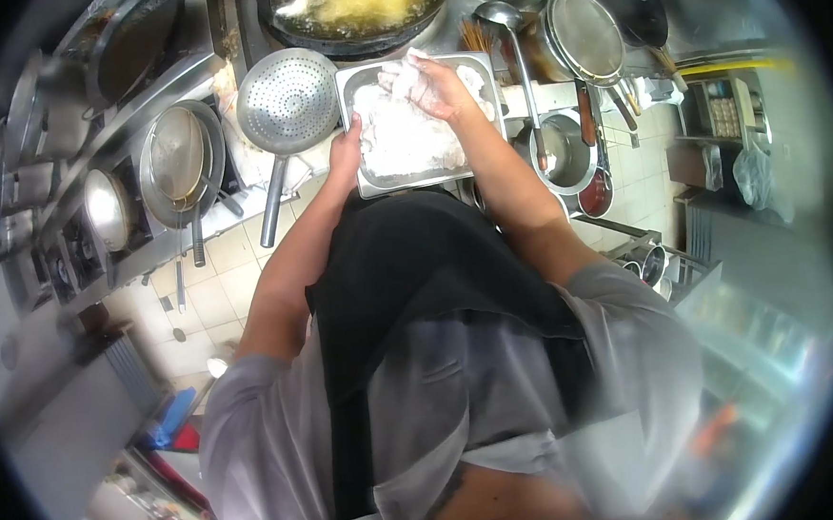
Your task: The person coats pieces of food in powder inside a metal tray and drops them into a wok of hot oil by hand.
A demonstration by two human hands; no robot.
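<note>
A rectangular metal tray is held in front of my black apron, filled with white, flour-coated pieces. My left hand grips its left side, with the thumb up at the rim. Over the far part of the tray, my right hand is closed on a flour-coated piece; its fingertips are whitened. What food lies under the coating I cannot make out. Just beyond the tray is a wok of bubbling yellow oil.
Left of the tray lies a perforated skimmer, its handle pointing towards me. Further left are a wire strainer and several pans. To the right are a ladle, a round sieve and a pot. Egg trays stand on a shelf.
</note>
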